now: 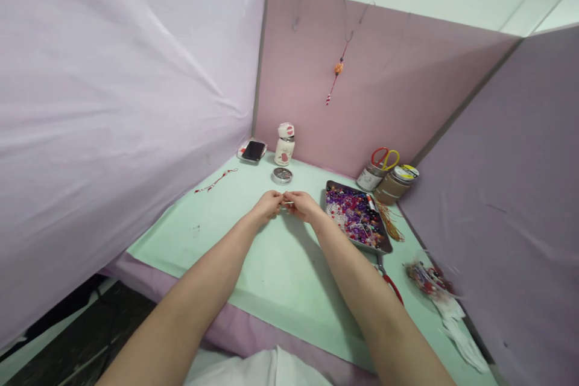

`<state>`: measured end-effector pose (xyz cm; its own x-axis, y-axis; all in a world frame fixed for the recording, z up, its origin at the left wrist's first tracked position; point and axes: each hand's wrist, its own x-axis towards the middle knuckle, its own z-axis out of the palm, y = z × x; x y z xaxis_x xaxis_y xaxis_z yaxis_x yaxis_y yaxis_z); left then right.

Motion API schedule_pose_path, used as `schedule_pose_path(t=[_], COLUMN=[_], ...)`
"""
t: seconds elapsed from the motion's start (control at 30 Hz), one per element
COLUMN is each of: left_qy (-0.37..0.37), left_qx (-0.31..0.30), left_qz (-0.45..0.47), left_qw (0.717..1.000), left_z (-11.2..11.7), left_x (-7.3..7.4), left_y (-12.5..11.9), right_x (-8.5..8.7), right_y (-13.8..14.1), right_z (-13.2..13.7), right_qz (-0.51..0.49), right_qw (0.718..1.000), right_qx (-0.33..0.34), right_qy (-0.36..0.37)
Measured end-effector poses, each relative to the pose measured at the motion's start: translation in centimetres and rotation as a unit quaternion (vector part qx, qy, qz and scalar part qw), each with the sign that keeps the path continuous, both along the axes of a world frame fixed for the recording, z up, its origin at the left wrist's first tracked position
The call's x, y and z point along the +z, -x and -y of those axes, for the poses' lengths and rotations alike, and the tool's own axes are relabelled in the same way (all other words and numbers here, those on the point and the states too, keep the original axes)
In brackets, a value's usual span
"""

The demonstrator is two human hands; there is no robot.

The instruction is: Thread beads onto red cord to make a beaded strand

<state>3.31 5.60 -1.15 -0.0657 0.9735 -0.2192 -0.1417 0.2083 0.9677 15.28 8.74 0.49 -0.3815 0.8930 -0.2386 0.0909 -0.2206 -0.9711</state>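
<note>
My left hand (268, 203) and my right hand (302, 205) meet over the middle of the pale green table (271, 277). Both are closed in a pinch, fingertips almost touching, on something small and pale that I cannot make out. Just right of my right hand lies a metal tray (384, 245) filled with purple, pink and clear beads. A small round tin (282, 175) sits a little beyond the hands.
A phone (254, 150) and a small white bottle (284, 145) stand at the back. Two jars (391, 182), one holding scissors, are at the back right. A red beaded strand (216, 181) lies left. Red-handled pliers (389, 283) and a beaded bundle (427, 277) lie right. Pink partitions enclose the table; a charm (337, 72) hangs on the back one.
</note>
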Motion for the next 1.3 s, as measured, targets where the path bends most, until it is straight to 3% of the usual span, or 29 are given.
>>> schedule_pose_path(t=[0.3,0.63,0.77,0.87,0.93,1.03,1.1,1.2,1.3], left_qy=[-0.003,-0.084,-0.098,-0.096,-0.088,-0.075,-0.067,-0.056,-0.047], left_qx=[0.04,0.127,0.133,0.131,0.134,0.142,0.145,0.15,0.147], left_qz=[-0.076,-0.206,-0.235,-0.243,-0.241,-0.232,-0.225,-0.218,-0.212], left_qw=[0.996,0.967,0.958,0.956,0.957,0.959,0.961,0.963,0.965], left_z=[0.2,-0.1,-0.4,-0.5,-0.5,-0.4,-0.2,-0.1,0.0], left_x=[0.5,0.1,-0.4,-0.5,-0.3,0.1,0.4,0.6,0.7], left_y=[0.2,0.4,1.0,1.4,1.5,1.5,1.4,1.2,1.0], right_x=[-0.5,-0.4,1.0,2.8,4.2,5.5,5.2,3.3,1.3], right_y=[1.7,2.4,1.7,-1.3,-4.8,-11.1,-15.1,-19.3,-20.7], right_z=[-1.0,-0.4,1.4,5.2,8.6,13.3,15.3,16.2,15.9], right_qz=[-0.043,-0.038,0.002,0.058,0.213,0.388,0.501,0.625,0.657], right_qw=[0.997,0.996,0.997,0.995,0.955,0.875,0.83,0.762,0.734], right_qx=[-0.054,-0.073,-0.078,-0.054,0.05,0.056,0.008,-0.059,-0.085], right_qy=[0.02,0.027,-0.008,-0.057,-0.2,-0.285,-0.246,-0.158,-0.149])
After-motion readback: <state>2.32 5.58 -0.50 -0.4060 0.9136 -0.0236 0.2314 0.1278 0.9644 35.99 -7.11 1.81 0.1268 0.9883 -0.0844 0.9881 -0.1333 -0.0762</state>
